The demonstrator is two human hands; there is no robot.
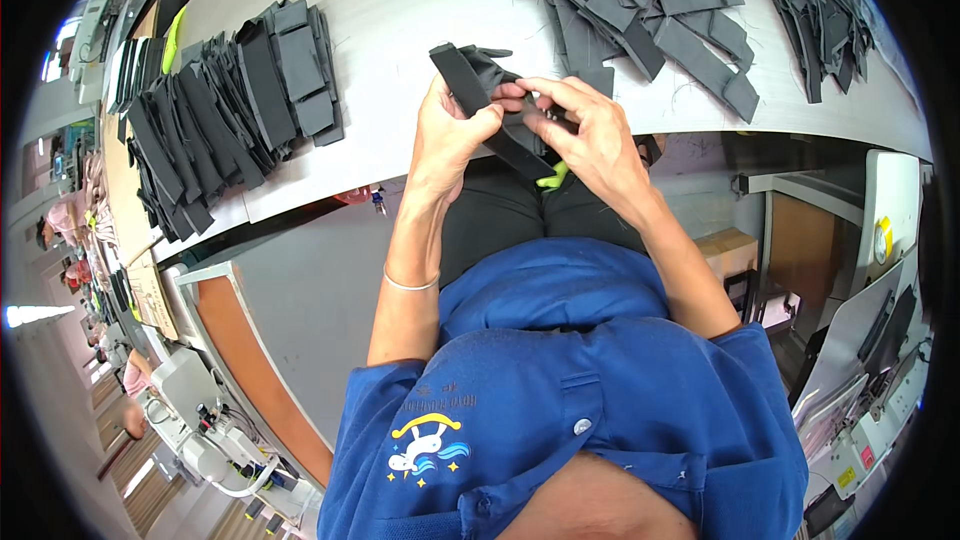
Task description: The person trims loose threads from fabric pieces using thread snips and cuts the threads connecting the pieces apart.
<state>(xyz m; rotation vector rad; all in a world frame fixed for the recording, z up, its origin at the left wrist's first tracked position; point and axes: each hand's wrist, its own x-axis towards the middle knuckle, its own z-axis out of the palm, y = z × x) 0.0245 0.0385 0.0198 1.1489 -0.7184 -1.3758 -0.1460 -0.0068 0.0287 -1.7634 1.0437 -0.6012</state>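
Over the table's near edge, my two hands hold a folded dark grey fabric piece [462, 80] with a stiff, straight band along one side. My left hand [445, 138] is closed on the band, its thumb pressed on top. From the other side my right hand [592, 140] pinches the cloth, thumb and index finger bent toward the left fingers. The right fingertips partly hide what they grip. Just under the cloth shows a bright yellow-green bit [553, 177], too small to name.
On the white table [390, 0], rows of stacked grey fabric pieces [235, 105] lie to the left. Loose fabric pieces [660, 10] are heaped at the far right, beside another pile [810, 20]. A cardboard box [727, 252] stands below the table. Sewing machines [200, 430] appear at lower left.
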